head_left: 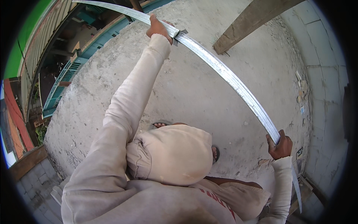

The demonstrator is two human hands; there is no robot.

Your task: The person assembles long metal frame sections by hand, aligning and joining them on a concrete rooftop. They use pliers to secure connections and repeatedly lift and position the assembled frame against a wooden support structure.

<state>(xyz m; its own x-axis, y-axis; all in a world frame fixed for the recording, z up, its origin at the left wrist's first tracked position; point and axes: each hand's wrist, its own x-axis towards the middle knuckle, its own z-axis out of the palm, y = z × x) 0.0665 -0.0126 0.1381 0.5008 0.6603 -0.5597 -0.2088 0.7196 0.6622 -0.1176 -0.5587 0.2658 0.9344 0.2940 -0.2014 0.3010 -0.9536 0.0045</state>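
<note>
A long, silvery metal channel (231, 78) stretches in front of me, from the upper left down to the lower right; the fisheye view makes it look curved. My left hand (158, 28), arm outstretched, is closed around its far part. Just beside that hand is a joint or notch with small bent metal tabs (179, 35) sticking out. At the right, my right hand (281, 146) is wrapped round the channel. Past my right wrist a narrow end (296, 186) of the channel continues downward.
Under me lies a rough concrete floor (186, 86) with bits of rubble. A wooden post (246, 28) stands at the upper right, near the channel. Grey block walls (324, 86) rise at the right. Beyond the floor's left edge are a turquoise railing (61, 89) and a corrugated roof (46, 35).
</note>
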